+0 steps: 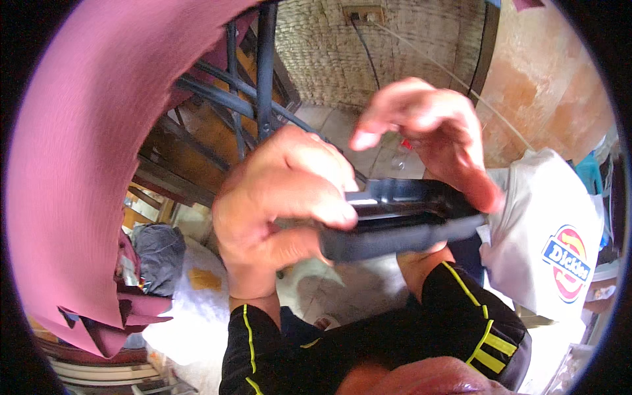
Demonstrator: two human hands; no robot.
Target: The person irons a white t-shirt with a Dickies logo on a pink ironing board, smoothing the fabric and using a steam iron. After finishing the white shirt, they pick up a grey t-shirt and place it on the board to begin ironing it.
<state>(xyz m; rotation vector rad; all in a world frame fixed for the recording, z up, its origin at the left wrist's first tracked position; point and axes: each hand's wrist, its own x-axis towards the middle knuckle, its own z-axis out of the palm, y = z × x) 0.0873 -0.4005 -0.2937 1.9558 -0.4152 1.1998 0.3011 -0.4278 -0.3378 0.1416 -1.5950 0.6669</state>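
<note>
A black, elongated piece (401, 241) with a glossy rim and a recessed middle lies across the space in front of my chest. Its kind cannot be made out, and its edges are smeared by motion. My left hand (283, 201) is closed around its left end, with fingers on top and the thumb side below. Over the right end, my right hand (434, 135) is raised, fingers bent and apart, with nothing visible between them. The heel of that hand is close to the piece; whether they touch I cannot tell.
A mauve cloth (72, 164) hangs along the left side. Dark metal bars (265, 72) of a frame stand behind my left hand. At the right is a white bag (533, 230) with a printed emblem. Cords run from a wall socket (364, 14) at the back, one crossing toward the bag.
</note>
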